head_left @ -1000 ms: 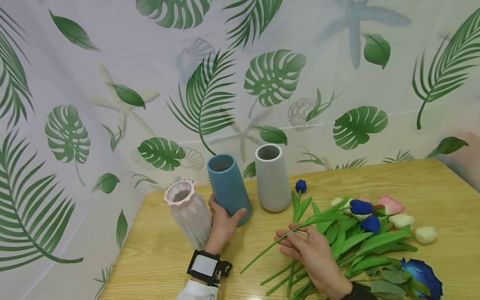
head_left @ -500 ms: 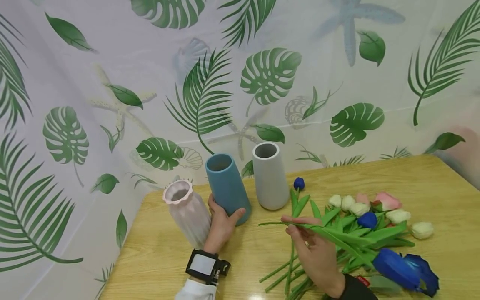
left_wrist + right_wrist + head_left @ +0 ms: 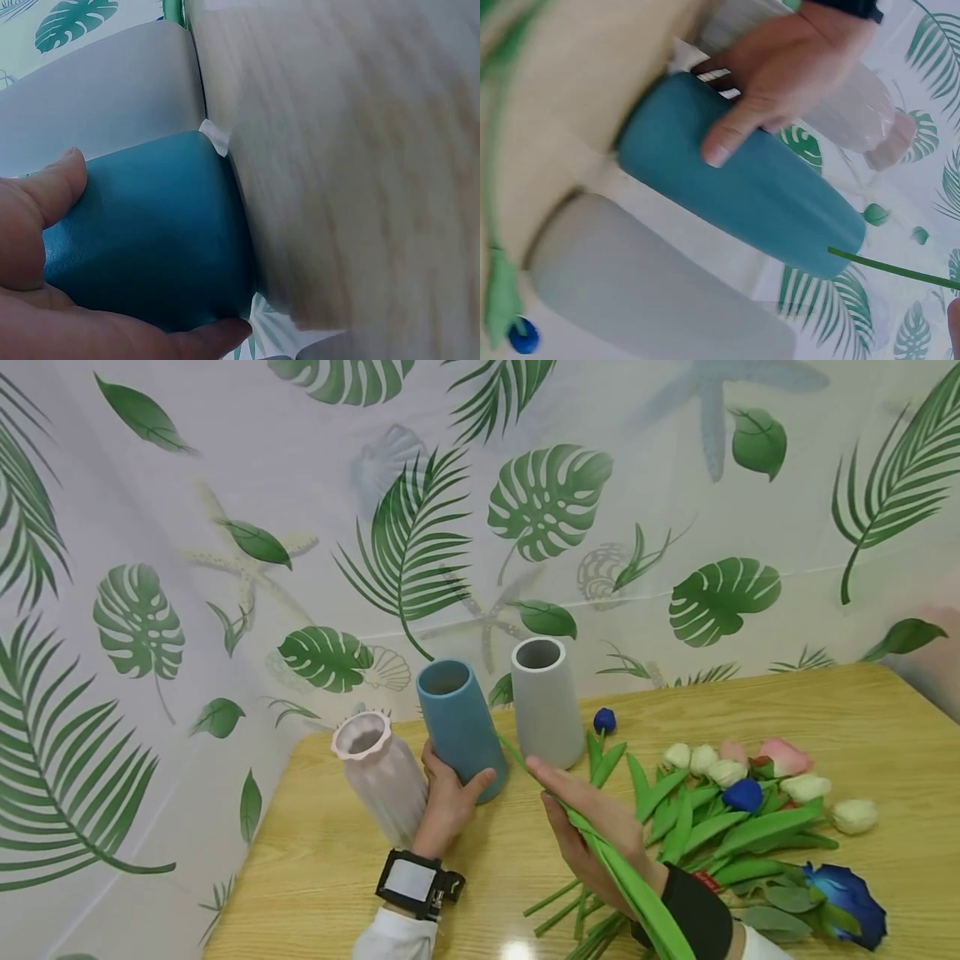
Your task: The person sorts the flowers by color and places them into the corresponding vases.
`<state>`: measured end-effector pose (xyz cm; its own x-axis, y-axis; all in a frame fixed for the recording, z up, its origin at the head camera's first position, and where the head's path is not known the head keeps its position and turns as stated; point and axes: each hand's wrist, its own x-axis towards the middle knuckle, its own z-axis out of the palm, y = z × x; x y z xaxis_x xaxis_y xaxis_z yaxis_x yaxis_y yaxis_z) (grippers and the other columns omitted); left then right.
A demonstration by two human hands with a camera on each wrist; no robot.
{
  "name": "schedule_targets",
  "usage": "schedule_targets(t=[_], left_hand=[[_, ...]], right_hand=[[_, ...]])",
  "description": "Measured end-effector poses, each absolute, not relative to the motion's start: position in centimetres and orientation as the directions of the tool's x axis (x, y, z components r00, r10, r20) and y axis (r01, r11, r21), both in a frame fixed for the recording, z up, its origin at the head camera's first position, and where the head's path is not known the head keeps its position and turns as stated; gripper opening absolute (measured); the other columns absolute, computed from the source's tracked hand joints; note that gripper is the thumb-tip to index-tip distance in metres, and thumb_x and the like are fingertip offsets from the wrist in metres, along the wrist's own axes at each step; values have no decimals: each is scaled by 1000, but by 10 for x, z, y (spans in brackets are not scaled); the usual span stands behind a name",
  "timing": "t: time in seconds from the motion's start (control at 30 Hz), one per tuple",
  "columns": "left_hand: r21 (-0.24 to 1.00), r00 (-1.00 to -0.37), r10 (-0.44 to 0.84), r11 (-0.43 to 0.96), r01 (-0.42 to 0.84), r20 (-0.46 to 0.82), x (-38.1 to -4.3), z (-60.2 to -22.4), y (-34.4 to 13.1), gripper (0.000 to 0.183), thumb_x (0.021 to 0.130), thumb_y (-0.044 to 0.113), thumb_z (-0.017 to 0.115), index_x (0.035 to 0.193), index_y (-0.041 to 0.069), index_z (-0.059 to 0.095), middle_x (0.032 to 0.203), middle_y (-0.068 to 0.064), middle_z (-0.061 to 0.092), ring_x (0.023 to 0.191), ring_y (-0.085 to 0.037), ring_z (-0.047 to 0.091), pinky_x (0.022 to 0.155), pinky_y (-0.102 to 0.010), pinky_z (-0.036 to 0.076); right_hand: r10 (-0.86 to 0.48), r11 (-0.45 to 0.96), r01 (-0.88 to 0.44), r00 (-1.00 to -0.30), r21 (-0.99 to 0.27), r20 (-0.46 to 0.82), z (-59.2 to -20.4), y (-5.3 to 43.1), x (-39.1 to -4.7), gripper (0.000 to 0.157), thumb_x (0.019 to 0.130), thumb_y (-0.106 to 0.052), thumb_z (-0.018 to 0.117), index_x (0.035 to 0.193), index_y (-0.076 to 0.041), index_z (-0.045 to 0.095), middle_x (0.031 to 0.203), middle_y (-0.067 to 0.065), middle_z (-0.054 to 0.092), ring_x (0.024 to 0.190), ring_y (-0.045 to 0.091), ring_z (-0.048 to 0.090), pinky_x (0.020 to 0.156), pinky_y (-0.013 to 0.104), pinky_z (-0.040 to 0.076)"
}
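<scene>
My left hand (image 3: 453, 797) grips the lower part of the upright blue vase (image 3: 459, 718), thumb on its near side. In the right wrist view the same left hand (image 3: 780, 75) lies over that vase's base end. With my right hand (image 3: 600, 831) I hold an artificial tulip by its green stem (image 3: 900, 270). Its leaf (image 3: 630, 885) runs down past the wrist, and its bloom is outside the head view. The stem's bare tip points up and left, overlapping the blue vase's side in the head view, below the rim.
A pink ruffled vase (image 3: 382, 777) stands left of the blue one, a white vase (image 3: 547, 710) right of it. Artificial flowers (image 3: 720, 810) lie heaped on the wooden table (image 3: 300, 860) at right, with a large blue bloom (image 3: 847, 902) nearest. A leaf-printed cloth (image 3: 420, 427) hangs behind.
My right hand has turned the tulip over: its blue bloom swung from upper right down out of view, and the stem tip rose toward the blue vase. The left hand stays on the vase.
</scene>
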<state>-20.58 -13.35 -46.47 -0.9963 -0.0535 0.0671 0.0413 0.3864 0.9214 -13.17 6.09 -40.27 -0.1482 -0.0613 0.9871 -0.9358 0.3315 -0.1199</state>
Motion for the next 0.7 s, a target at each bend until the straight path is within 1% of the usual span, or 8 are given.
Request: schedule_targets(t=[0.07, 0.17, 0.23, 0.33, 0.47, 0.53, 0.63, 0.7], left_hand=[[918, -994, -61, 392, 55, 86, -206, -465, -134, 106, 90, 22, 75, 153, -3, -6, 152, -36, 10, 142, -50, 23, 113, -60, 23], [918, -994, -64, 393, 60, 93, -207, -466, -134, 105, 89, 20, 75, 152, -5, -5, 152, -36, 10, 141, -50, 23, 113, -60, 23], [918, -993, -64, 392, 63, 95, -208, -467, -133, 105, 89, 20, 75, 152, -5, -5, 151, -36, 10, 141, -50, 23, 113, -60, 23], [923, -993, -58, 379, 71, 100, -207, -468, -133, 105, 89, 20, 75, 151, -7, -5, 151, -37, 8, 142, -50, 22, 114, -60, 21], [921, -993, -44, 380, 87, 112, -207, -471, -134, 105, 89, 21, 75, 151, -7, -5, 151, -37, 8, 142, -48, 21, 114, -59, 21], [918, -992, -42, 385, 93, 118, -208, -470, -134, 105, 90, 22, 75, 151, -7, -5, 151, -37, 9, 142, -48, 21, 114, -59, 21], [913, -991, -38, 395, 105, 130, -208, -469, -135, 104, 90, 21, 74, 151, -7, -5, 150, -39, 10, 142, -49, 21, 114, -60, 22], [909, -991, -30, 404, 105, 128, -209, -469, -135, 104, 91, 21, 74, 150, -8, -6, 150, -40, 9, 141, -49, 21, 114, -60, 22]], right_hand=[[-55, 354, -934, -80, -55, 995, -393, 53, -139, 31, 103, -7, 53, 128, 8, 62, 130, 13, 65, 124, 13, 59, 95, 24, 49], [-50, 347, -938, -21, -2, 999, -379, 43, -150, 32, 102, -5, 53, 132, 6, 59, 133, 12, 63, 125, 15, 58, 95, 26, 50], [-46, 339, -941, -3, 13, 999, -372, 36, -158, 34, 102, -5, 54, 134, 4, 58, 134, 11, 63, 124, 15, 59, 95, 27, 50], [-34, 309, -951, -4, 7, 999, -367, 29, -168, 33, 102, -5, 54, 133, 4, 59, 130, 15, 65, 123, 16, 60, 94, 28, 51], [-9, 235, -972, -36, -33, 999, -363, 23, -173, 31, 102, -6, 54, 130, 6, 61, 120, 22, 67, 119, 19, 63, 93, 28, 52], [-15, 198, -978, -63, -59, 998, -362, 21, -175, 31, 103, -7, 53, 131, 5, 60, 119, 23, 67, 113, 22, 66, 91, 28, 53], [-34, 203, -971, -136, -127, 990, -360, 16, -180, 30, 104, -10, 52, 128, 5, 62, 115, 22, 69, 95, 24, 71, 80, 25, 53], [-34, 234, -954, -202, -189, 979, -359, 13, -185, 31, 105, -14, 50, 125, 7, 63, 110, 22, 70, 76, 21, 67, 69, 24, 50]])
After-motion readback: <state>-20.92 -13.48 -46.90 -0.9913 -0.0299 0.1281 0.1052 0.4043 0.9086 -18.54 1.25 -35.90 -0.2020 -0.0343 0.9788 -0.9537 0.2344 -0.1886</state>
